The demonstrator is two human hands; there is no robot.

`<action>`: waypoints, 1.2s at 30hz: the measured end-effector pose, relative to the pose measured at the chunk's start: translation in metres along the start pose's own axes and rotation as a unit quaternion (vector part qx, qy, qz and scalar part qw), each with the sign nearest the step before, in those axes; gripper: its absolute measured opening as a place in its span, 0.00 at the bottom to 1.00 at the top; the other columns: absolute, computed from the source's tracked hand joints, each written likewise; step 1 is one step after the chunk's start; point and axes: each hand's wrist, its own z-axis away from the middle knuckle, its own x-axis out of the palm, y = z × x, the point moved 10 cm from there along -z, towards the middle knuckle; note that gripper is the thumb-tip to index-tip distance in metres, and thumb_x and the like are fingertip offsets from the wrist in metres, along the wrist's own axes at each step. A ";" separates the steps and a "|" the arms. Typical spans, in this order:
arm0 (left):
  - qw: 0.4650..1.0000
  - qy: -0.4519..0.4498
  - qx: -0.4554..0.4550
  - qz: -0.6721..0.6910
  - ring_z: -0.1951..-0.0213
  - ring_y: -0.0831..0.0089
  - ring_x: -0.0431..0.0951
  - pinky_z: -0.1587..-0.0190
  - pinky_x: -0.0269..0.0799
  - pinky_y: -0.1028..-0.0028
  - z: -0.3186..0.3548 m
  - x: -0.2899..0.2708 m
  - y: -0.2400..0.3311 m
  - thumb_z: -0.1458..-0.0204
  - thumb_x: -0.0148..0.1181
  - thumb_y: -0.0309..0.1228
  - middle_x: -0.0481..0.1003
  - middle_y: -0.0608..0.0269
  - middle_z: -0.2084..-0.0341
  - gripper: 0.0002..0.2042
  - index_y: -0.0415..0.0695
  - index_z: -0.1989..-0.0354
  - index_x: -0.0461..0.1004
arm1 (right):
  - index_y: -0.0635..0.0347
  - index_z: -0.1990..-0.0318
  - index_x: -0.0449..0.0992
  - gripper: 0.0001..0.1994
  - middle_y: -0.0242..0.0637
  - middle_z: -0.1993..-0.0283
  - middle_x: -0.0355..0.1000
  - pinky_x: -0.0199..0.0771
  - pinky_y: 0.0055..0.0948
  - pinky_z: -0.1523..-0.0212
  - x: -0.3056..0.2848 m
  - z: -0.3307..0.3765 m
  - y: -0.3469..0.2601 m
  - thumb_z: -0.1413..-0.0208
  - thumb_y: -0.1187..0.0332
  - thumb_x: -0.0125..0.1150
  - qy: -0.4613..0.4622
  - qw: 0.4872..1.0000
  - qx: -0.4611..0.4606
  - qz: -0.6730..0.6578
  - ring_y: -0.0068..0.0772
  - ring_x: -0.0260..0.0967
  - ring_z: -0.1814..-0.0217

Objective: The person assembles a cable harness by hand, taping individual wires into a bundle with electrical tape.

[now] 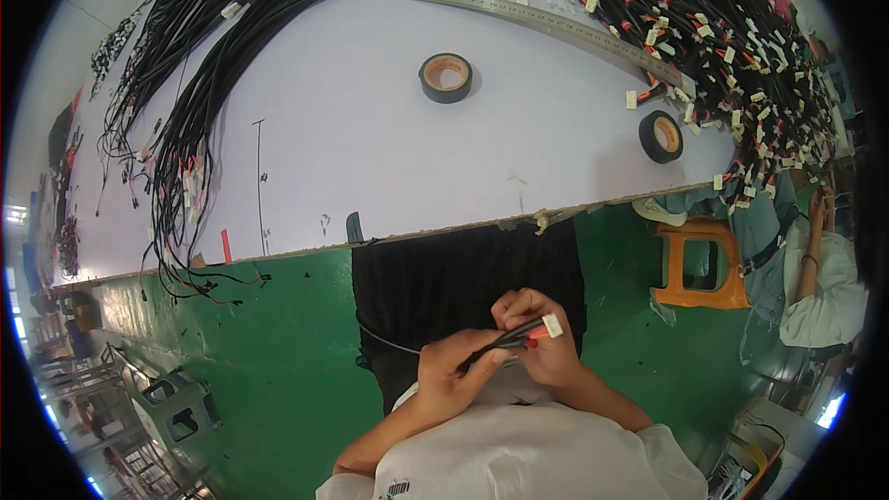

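Note:
Over my lap, in front of the table edge, my left hand (456, 372) is closed around a black cable harness (500, 343). A white connector (552, 325) with short red wires sits at the harness's right end. My right hand (546, 347) is beside that end, its fingers bent and pinched together against the cable; what exactly lies between the fingertips is hidden. One thin black cable (389, 343) trails left from my left hand across the dark cloth (468, 268) on my lap.
On the white table (352, 130) lie two rolls of black tape (446, 78) (661, 137) and a steel ruler (546, 23). Black cable bundles (208, 83) hang over the left edge; more harnesses (713, 46) pile up right. An orange stool (701, 264) and another person's arm (811, 241) are at right.

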 end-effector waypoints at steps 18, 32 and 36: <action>0.969 0.002 0.149 -0.197 0.74 0.62 0.78 0.72 0.73 0.72 0.000 0.002 0.029 0.60 0.66 0.23 0.77 0.55 0.77 0.09 0.35 0.69 0.76 | 0.61 0.54 0.68 0.12 0.34 0.59 0.64 0.65 0.23 0.64 0.017 0.016 0.012 0.46 0.71 0.53 -0.104 0.970 0.133 -0.178 0.21 0.63 0.59; 0.971 0.021 0.143 -0.190 0.73 0.63 0.79 0.70 0.75 0.73 0.001 -0.004 0.029 0.61 0.66 0.21 0.78 0.53 0.73 0.10 0.34 0.68 0.76 | 0.58 0.50 0.61 0.26 0.30 0.54 0.61 0.66 0.17 0.57 0.014 0.018 -0.004 0.58 0.83 0.62 -0.062 0.986 0.057 0.144 0.14 0.62 0.57; 0.970 0.026 0.152 -0.189 0.74 0.63 0.79 0.72 0.75 0.73 0.004 -0.005 0.032 0.60 0.66 0.21 0.78 0.53 0.74 0.10 0.34 0.68 0.75 | 0.58 0.50 0.61 0.25 0.29 0.55 0.61 0.65 0.16 0.59 0.016 0.018 -0.008 0.57 0.82 0.62 -0.078 0.985 0.028 0.150 0.13 0.62 0.58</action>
